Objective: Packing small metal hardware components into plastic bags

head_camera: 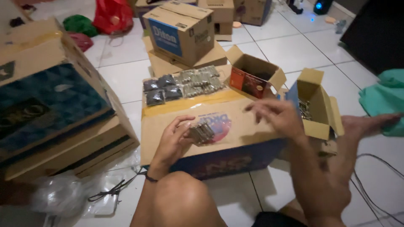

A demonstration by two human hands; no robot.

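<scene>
Gripping a clear packet of screws (201,133) in my left hand (173,141), I hold it over the front edge of the box top (248,126). My right hand (277,115), fingers spread and empty, hovers by the small carton (315,105) at the right corner. Filling seems underway; next calls for pinching more screws.

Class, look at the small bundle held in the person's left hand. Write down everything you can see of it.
The bundle is a small clear plastic packet of grey metal pieces, seemingly screws, though blur hides detail. It lies tilted above the taped cardboard box serving as a worktop. The left hand grips its left end with curled fingers; the right hand hovers apart, not touching. Similar packets lie further back.
</scene>
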